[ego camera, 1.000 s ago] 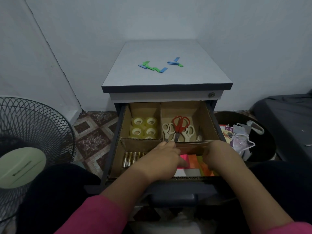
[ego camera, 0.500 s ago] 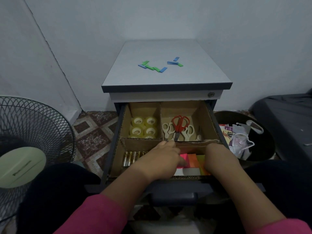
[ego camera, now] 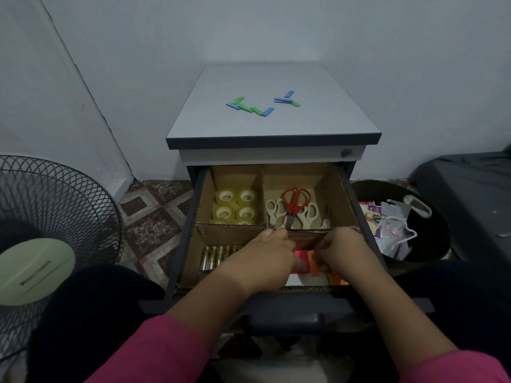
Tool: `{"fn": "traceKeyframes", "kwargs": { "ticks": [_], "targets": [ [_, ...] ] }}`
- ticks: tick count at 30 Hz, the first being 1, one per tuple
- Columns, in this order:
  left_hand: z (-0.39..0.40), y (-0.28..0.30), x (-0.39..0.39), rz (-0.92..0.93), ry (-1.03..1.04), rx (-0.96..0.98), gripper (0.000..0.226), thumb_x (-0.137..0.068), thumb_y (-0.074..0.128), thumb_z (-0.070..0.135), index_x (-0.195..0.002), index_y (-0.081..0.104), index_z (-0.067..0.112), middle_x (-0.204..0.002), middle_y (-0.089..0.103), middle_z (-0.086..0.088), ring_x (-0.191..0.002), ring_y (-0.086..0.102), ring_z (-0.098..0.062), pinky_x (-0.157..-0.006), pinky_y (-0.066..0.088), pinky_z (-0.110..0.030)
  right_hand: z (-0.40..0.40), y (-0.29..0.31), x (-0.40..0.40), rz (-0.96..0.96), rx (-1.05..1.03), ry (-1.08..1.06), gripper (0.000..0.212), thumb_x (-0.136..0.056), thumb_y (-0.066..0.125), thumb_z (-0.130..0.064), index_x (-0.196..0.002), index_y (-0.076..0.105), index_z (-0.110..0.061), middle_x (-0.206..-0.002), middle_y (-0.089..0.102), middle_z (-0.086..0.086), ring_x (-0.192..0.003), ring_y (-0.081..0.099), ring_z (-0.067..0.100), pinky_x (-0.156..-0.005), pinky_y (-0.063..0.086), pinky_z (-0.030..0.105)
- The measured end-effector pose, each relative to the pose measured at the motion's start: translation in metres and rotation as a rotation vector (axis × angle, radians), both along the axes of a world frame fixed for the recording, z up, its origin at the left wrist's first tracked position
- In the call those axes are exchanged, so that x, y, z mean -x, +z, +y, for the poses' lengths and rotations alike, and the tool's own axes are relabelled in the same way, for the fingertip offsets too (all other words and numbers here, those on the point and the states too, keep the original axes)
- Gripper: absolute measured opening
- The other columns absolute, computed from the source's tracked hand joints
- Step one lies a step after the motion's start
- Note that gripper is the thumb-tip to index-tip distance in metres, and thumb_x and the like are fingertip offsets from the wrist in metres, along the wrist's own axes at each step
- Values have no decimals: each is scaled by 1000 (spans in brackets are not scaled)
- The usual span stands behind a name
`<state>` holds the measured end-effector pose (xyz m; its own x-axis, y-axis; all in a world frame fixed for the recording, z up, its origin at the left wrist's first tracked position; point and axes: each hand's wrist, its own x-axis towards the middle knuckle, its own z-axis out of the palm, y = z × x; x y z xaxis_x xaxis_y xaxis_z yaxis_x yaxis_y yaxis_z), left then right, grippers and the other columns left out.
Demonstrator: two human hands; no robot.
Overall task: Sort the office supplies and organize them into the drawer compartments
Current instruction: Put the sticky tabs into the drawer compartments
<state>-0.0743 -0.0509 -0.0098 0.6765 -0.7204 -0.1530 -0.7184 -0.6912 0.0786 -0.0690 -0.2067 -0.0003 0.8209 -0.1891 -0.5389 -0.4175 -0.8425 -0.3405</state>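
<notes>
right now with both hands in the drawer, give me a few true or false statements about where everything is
1. The tape rolls sit in the back left compartment. True.
2. The red scissors lie on the cabinet top. False: they are in the back right compartment, on the pale scissors.
3. The batteries lie in the front left compartment. True.
4. The blue and green tabs are in the drawer. False: they are on the cabinet top.
5. The left hand and right hand are at the sticky notes. True.
</notes>
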Motion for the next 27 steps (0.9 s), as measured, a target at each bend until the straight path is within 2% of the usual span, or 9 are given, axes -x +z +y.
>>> {"fn": "traceKeyframes", "kwargs": {
  "ticks": [2,4,7,10,12,23,27],
  "targets": [
    [0,2,1,2,3,-6,53,-93,42,6,-133,51,38,-114,52,0,-107,34,-21,-89,25,-31,-4,-6,7,-178,50,19,18,-85,57,-13,-84,74,-14,-84,70,9,-82,67,24,-78,56,34],
    [-1,4,2,-3,1,-12,54,-93,41,5,-133,51,39,-114,52,-1,-108,34,-21,-89,25,-31,-5,-5,11,-267,110,85,20,-86,56,-13,-91,74,-22,-88,68,4,-84,64,21,-76,54,32],
    [-2,7,3,-13,-6,-25,52,-94,41,7,-133,50,41,-114,52,-1,-109,35,-22,-90,26,-32,-4,4,13,-164,105,233,25,-82,66,-22,-105,70,-33,-104,66,-1,-96,61,18,-85,53,33],
    [-3,8,3,-27,-8,-47,50,-96,39,9,-134,49,40,-116,51,-2,-110,35,-23,-91,27,-33,-2,3,15,-159,124,299,41,-71,76,-32,-110,67,-43,-106,67,-7,-96,61,14,-85,53,33],
    [-3,7,3,-37,-9,-56,50,-96,39,10,-134,49,40,-116,52,-3,-110,35,-24,-91,27,-34,-1,0,17,-127,170,350,49,-71,75,-30,-116,63,-47,-112,65,-7,-102,60,14,-89,52,34],
    [-6,5,4,-88,-25,-121,47,-96,40,13,-133,52,39,-118,51,-5,-112,35,-25,-90,28,-34,-1,4,18,-129,192,355,49,-75,71,-36,-122,60,-42,-123,61,-2,-109,59,19,-93,51,36],
    [-5,5,3,-80,-26,-121,47,-96,40,12,-134,51,40,-119,51,-4,-112,35,-24,-93,28,-34,-2,4,18,-132,167,352,47,-74,71,-37,-120,63,-40,-118,63,-2,-107,60,19,-91,51,35]
  ]
}}
